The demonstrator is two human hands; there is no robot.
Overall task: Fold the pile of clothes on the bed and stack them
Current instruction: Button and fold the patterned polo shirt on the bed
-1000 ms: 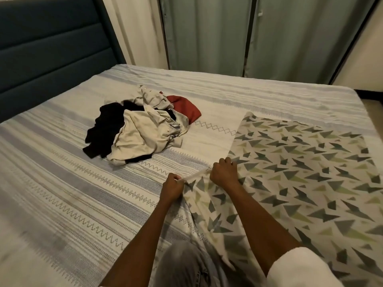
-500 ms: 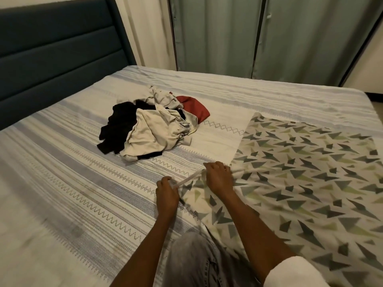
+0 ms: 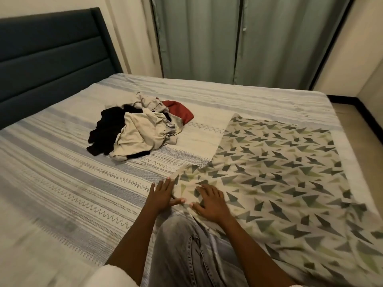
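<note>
A large cream cloth printed with grey and green triangles (image 3: 277,168) lies spread over the right half of the bed. My left hand (image 3: 162,194) lies flat with straight fingers at the cloth's near left edge. My right hand (image 3: 209,201) presses flat on the cloth just beside it. A loose pile of clothes (image 3: 136,129) sits further up the bed to the left: black, beige and dark red pieces tangled together.
The bed carries a striped blue and cream sheet (image 3: 62,183). A dark padded headboard (image 3: 47,65) stands at the left. Grey-green curtains (image 3: 238,38) hang behind the bed. My knee in grey jeans (image 3: 186,251) rests on the near edge.
Both hands let go of the cloth's edge they were pinching and now lie flat with open fingers on it. The view has shifted so the pile sits further away.
</note>
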